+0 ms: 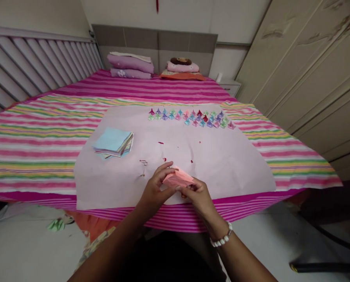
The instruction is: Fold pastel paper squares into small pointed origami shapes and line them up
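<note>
A partly folded sheet of pink origami paper [178,178] is held up between both hands, just above the near edge of a pale sheet. My left hand [157,186] grips its left side, with the thumb underneath and the fingers along the upper edge. On the right side, my right hand [200,195] pinches the paper's lower corner between thumb and fingers. The two thumbs nearly meet below the paper. A stack of square coloured paper [113,140], light blue on top, lies to the left. Rows of small folded paper pieces [192,117] in many colours stand farther back.
The pale sheet [236,164] lies over a striped bedspread [22,145]. Small dark red bits [161,143] are scattered on it. Folded bedding [130,65] and a pillow pile [183,69] rest near the headboard. A wardrobe [298,66] stands on the right, a railing [40,64] on the left.
</note>
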`<act>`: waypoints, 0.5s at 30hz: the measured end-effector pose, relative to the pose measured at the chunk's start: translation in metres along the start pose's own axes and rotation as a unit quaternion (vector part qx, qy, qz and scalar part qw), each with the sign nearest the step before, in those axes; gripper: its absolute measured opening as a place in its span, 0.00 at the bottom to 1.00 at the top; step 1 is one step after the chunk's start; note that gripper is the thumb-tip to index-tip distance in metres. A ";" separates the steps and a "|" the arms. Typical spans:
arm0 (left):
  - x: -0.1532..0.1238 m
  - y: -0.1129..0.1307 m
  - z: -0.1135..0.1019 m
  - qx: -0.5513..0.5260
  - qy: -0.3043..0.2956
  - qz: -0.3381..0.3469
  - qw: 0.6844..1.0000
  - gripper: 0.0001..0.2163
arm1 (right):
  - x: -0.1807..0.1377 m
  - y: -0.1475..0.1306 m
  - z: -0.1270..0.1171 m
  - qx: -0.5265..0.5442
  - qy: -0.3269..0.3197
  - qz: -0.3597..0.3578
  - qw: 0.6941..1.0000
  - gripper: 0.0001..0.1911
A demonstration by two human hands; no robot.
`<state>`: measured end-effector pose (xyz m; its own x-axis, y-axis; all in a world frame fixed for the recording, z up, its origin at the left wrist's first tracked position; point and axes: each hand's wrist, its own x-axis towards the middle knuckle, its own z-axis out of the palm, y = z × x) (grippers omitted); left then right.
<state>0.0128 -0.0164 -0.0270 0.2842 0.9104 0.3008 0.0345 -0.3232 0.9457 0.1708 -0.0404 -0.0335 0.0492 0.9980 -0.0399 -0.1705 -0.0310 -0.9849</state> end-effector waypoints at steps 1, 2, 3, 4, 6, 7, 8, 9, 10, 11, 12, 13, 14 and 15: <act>0.001 0.001 0.000 -0.019 0.003 -0.016 1.000 0.16 | 0.000 0.000 0.000 0.000 -0.003 0.000 1.000 0.12; 0.002 0.003 0.000 -0.038 0.004 -0.037 0.999 0.13 | 0.000 0.000 0.000 0.000 -0.006 0.000 1.000 0.12; 0.003 0.005 0.000 -0.055 0.004 -0.060 0.997 0.11 | 0.000 0.000 0.000 0.000 -0.011 0.000 1.000 0.12; 0.004 0.007 0.000 -0.066 0.001 -0.082 0.994 0.10 | 0.000 0.000 0.000 0.000 -0.016 0.001 1.000 0.12; 0.004 0.011 0.001 -0.065 0.003 -0.108 0.992 0.08 | -0.001 0.000 0.001 0.003 -0.028 0.006 1.000 0.12; 0.004 0.013 0.001 -0.058 0.012 -0.111 0.992 0.07 | -0.001 0.000 0.001 0.007 -0.034 0.010 0.999 0.11; 0.004 0.013 0.001 -0.050 0.022 -0.108 0.993 0.07 | -0.001 -0.001 0.001 0.013 -0.038 0.015 0.999 0.11; 0.004 0.014 0.001 -0.042 0.030 -0.103 0.993 0.07 | -0.002 -0.001 0.001 0.021 -0.041 0.020 0.999 0.11; 0.004 0.014 0.001 -0.034 0.034 -0.098 0.994 0.07 | -0.002 -0.002 0.002 0.030 -0.041 0.023 0.998 0.12; 0.004 0.014 0.001 -0.027 0.033 -0.093 0.995 0.07 | -0.002 -0.002 0.002 0.039 -0.040 0.025 0.998 0.12; 0.004 0.015 0.000 -0.019 0.029 -0.086 0.996 0.06 | -0.002 -0.003 0.002 0.048 -0.037 0.027 0.998 0.11; 0.004 0.015 0.000 -0.011 0.024 -0.076 0.997 0.06 | -0.002 -0.003 0.002 0.056 -0.033 0.029 0.997 0.11; 0.004 0.015 0.000 -0.003 0.015 -0.062 0.998 0.06 | -0.002 -0.003 0.002 0.064 -0.031 0.033 0.997 0.11; 0.004 0.015 -0.001 0.004 0.005 -0.044 0.999 0.06 | -0.002 -0.004 0.002 0.073 -0.029 0.038 0.996 0.10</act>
<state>0.0137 -0.0176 -0.0116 0.2702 0.9378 0.2180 0.0666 -0.2441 0.9675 0.1695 -0.0424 -0.0292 -0.0255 0.9947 -0.0998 -0.3129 -0.1027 -0.9442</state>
